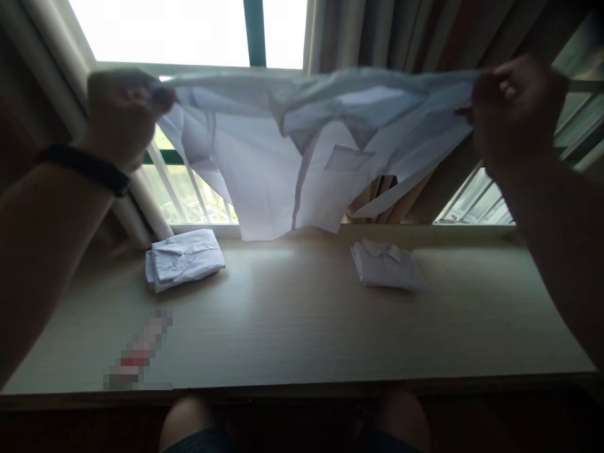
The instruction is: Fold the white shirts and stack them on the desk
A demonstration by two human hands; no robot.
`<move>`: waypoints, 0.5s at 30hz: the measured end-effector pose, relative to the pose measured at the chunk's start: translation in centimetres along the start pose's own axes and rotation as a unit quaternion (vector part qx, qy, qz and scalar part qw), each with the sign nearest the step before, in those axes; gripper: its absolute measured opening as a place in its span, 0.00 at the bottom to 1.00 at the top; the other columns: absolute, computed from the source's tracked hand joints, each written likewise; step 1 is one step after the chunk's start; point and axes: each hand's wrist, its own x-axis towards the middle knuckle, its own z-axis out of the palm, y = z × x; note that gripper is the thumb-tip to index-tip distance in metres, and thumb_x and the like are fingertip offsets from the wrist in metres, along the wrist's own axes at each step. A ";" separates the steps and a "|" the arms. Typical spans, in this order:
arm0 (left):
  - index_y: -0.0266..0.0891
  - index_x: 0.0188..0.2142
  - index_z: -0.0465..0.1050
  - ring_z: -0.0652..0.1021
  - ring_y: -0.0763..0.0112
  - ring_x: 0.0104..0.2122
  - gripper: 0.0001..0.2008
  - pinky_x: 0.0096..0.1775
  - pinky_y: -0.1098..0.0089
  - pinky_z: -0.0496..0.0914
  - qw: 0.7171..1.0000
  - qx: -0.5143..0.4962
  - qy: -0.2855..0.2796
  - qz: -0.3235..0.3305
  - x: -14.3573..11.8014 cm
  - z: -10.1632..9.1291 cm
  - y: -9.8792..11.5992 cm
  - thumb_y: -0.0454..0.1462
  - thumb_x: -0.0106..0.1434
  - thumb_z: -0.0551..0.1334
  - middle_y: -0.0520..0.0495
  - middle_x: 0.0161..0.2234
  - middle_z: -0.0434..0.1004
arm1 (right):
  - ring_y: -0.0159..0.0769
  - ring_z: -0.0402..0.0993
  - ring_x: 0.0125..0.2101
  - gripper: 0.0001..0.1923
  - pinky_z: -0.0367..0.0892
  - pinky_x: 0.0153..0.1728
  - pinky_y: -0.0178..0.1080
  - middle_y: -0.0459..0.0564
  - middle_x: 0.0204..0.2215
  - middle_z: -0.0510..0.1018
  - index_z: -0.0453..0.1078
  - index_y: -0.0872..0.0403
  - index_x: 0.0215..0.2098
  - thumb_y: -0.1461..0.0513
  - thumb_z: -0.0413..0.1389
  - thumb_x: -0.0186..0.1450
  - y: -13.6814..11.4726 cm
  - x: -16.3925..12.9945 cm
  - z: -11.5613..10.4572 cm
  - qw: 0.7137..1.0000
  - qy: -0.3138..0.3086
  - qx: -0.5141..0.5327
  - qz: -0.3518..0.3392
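Note:
A white collared shirt (264, 163) hangs stretched out in the air between my two hands. My left hand (125, 104), with a dark band on the wrist, grips it near one shoulder or sleeve. At the other side my right hand (514, 100) is closed on the cloth. The collar sags in the middle, and a chest pocket and the front edge show below it. The shirt's lower edge hangs close to the far side of the table; whether it touches is unclear. Two folded white garments lie below, a larger bundle (189, 257) at left and a smaller collared one (387, 265) at right.
The pale wooden table (283, 327) spans the view in front of my knees. A blurred-out, pinkish item (141, 349) lies near its front left edge. Behind it are a bright window (170, 31), barred lower panes and grey-brown curtains (377, 31).

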 end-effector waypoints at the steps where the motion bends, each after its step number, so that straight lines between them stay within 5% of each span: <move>1: 0.17 0.54 0.67 0.74 0.59 0.52 0.28 0.47 0.56 0.68 0.999 -0.024 0.026 -0.024 -1.8 -0.2 1.7 0.44 0.75 0.44 0.42 0.51 0.68 | 0.29 0.78 0.37 0.30 0.65 0.37 0.34 0.54 0.35 0.80 0.73 0.66 0.47 0.47 0.48 0.69 -0.6 -3.1 -0.8 1.000 0.002 -0.019 0.000; 4: 0.18 0.48 0.73 0.74 0.67 0.50 0.30 0.50 0.59 0.67 0.988 -0.112 0.063 -0.091 -9.3 0.5 6.7 0.49 0.70 0.52 0.44 0.47 0.68 | 0.30 0.77 0.38 0.20 0.66 0.39 0.33 0.55 0.36 0.81 0.76 0.61 0.45 0.52 0.54 0.71 -2.3 -13.7 -2.6 0.997 -0.025 -0.052 0.044; 7: 0.30 0.40 0.78 0.72 0.68 0.46 0.21 0.53 0.59 0.70 0.980 -0.133 0.029 -0.145 -19.6 3.4 10.1 0.49 0.64 0.63 0.45 0.45 0.69 | 0.35 0.77 0.43 0.13 0.69 0.48 0.38 0.54 0.40 0.81 0.78 0.55 0.38 0.54 0.57 0.69 -3.3 -25.8 -3.1 0.996 -0.085 0.001 0.037; 11: 0.38 0.35 0.81 0.73 0.61 0.42 0.14 0.51 0.56 0.72 0.957 -0.144 -0.060 -0.244 -33.0 8.3 12.7 0.45 0.59 0.64 0.45 0.40 0.68 | 0.37 0.78 0.41 0.16 0.73 0.43 0.39 0.52 0.41 0.80 0.79 0.51 0.37 0.51 0.54 0.69 -4.3 -41.1 -2.7 0.967 -0.183 0.052 0.170; 15: 0.41 0.35 0.83 0.73 0.57 0.42 0.13 0.53 0.52 0.71 0.927 -0.116 -0.136 -0.328 -41.5 10.6 15.2 0.44 0.55 0.63 0.43 0.40 0.66 | 0.39 0.78 0.40 0.16 0.73 0.44 0.40 0.52 0.39 0.79 0.81 0.50 0.37 0.51 0.54 0.68 -6.1 -50.3 -2.9 0.933 -0.250 0.045 0.254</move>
